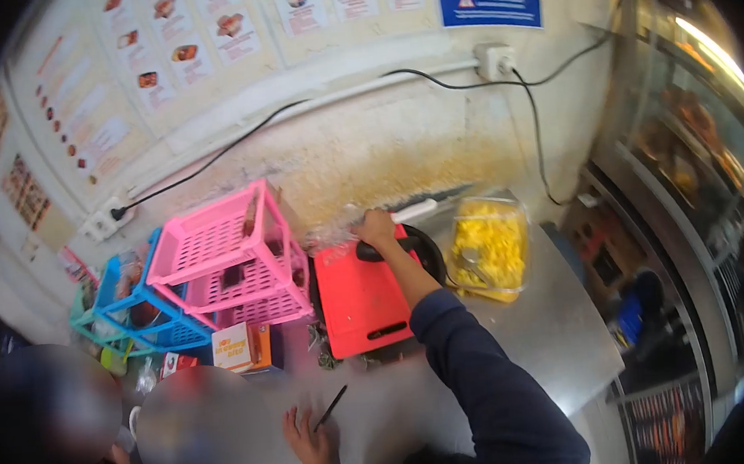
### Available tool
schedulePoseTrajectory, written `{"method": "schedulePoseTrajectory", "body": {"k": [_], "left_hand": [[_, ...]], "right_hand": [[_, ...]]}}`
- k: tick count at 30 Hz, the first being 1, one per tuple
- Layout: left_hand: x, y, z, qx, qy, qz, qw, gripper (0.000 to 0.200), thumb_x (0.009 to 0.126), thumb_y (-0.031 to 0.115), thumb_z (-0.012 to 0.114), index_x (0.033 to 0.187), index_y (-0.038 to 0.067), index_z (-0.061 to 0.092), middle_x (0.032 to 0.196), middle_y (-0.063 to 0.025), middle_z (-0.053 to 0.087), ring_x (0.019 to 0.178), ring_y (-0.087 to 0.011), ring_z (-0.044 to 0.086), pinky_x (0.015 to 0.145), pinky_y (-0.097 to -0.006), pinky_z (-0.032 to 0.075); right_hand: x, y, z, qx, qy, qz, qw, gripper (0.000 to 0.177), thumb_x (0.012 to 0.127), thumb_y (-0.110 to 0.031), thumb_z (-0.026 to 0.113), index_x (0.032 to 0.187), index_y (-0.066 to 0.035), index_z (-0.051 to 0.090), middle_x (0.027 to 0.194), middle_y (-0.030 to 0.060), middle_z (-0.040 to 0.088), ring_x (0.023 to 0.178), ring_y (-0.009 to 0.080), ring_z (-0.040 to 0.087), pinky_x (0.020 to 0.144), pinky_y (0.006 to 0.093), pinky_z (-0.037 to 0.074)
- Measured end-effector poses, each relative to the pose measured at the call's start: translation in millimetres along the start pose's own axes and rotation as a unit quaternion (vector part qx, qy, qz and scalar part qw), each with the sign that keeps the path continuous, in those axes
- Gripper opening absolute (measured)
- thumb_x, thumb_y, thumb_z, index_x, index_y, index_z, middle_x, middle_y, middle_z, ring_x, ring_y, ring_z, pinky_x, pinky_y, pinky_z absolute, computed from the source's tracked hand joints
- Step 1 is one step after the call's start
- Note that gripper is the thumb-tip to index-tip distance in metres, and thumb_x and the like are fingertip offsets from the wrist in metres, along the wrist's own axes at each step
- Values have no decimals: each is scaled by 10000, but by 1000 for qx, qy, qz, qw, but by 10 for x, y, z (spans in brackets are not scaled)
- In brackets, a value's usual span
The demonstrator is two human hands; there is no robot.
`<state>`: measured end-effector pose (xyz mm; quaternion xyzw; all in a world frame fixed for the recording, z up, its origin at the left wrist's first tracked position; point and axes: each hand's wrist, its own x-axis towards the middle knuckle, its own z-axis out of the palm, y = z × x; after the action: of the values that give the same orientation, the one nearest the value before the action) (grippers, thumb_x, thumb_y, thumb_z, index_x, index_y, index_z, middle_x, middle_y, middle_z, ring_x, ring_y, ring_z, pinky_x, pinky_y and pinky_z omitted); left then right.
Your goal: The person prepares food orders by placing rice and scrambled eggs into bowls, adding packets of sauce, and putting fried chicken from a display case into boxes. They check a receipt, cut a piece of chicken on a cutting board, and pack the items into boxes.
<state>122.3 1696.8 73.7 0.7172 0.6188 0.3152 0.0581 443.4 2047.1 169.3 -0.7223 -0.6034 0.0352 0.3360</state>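
My right hand (378, 230) reaches over the far edge of a red cutting board (364, 297). Its fingers are bent and close together beside some crumpled clear plastic (337, 232); what they grip is hidden. A white-handled knife (415, 212) lies just right of that hand, behind the board. Under my right forearm is a black handle (388, 248), and a round black pan (428, 258) shows past the board's edge. My left hand (306, 441) rests low over the steel table with its fingers apart. A thin black stick-like object (331, 407) lies against its thumb side.
At the right a clear tub (522, 252) holds yellow chopped food and a metal spoon (474, 264). Pink baskets (217, 243) and blue baskets (148, 304) are stacked left, with small boxes (235, 347) in front. Two people stand lower left. A glass display case (692, 123) is at right.
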Motion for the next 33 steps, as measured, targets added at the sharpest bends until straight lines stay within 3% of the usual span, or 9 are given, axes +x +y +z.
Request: {"method": "schedulePoseTrajectory", "body": {"k": [3,6,9,12,16,19,21,25,33], "left_hand": [[-521,178,6,13,65,-103,992,334,759,137,581,1081,54,560,1298,-174,380,1242,-363,298,1012,-481,238],[-1031,456,-64,18,101,-192,976,293,759,124,575,1044,54,575,1264,-176,402,1214,-359,326,999,-474,256],[-1216,778,-108,42,118,-238,963,248,779,103,564,1021,51,583,1250,-169,409,1207,-352,332,987,-467,274],[-1195,1043,-82,46,133,-259,956,211,793,61,553,1000,49,594,1247,-150,413,1207,-338,336,969,-465,292],[-1021,1331,117,47,129,-179,974,188,788,55,550,962,63,620,1250,-127,428,1218,-335,334,973,-454,290],[-856,1750,219,61,134,-138,980,194,778,42,554,958,69,622,1244,-128,438,1216,-344,339,980,-448,288],[-920,2059,320,61,151,-115,980,200,770,32,558,956,71,623,1241,-129,443,1214,-348,342,984,-446,287],[-1382,2604,496,57,173,-127,975,209,760,27,574,957,79,625,1245,-131,443,1214,-352,342,992,-451,281],[-4125,3410,611,105,181,-405,890,213,724,-6,569,923,41,624,1220,-164,415,1175,-329,366,977,-422,306]], "right_hand": [[363,194,397,262,-68,71,960,281,676,-237,697,802,-13,583,791,98,613,722,204,601,646,316,474],[52,190,62,659,-10,-75,748,186,683,-121,682,660,-31,520,682,-15,547,633,105,535,550,263,438],[-1090,336,-1030,458,-98,-317,824,89,667,-54,611,655,-55,523,718,40,576,801,184,583,754,315,443],[-2234,647,-1298,378,-133,-453,797,97,611,-105,640,693,-78,597,1195,133,519,1105,351,466,942,490,343],[-2819,1178,-562,333,-194,-411,826,76,683,-103,599,748,-62,597,1171,115,542,1118,310,470,945,457,362],[-2621,910,-527,415,-303,-193,836,161,813,-171,502,884,-56,590,1112,154,568,1097,307,481,892,395,409],[-2587,907,49,208,-312,-337,864,254,852,-267,468,999,-93,580,1051,148,592,1048,312,510,874,423,405],[-2727,1017,18,183,-227,-443,848,325,866,-354,439,1032,-110,576,1006,134,608,951,316,558,837,449,403],[-2455,2040,-1115,-11,-339,-432,836,411,844,-478,435,1059,-153,565,991,131,612,943,325,573,827,454,410]]}}
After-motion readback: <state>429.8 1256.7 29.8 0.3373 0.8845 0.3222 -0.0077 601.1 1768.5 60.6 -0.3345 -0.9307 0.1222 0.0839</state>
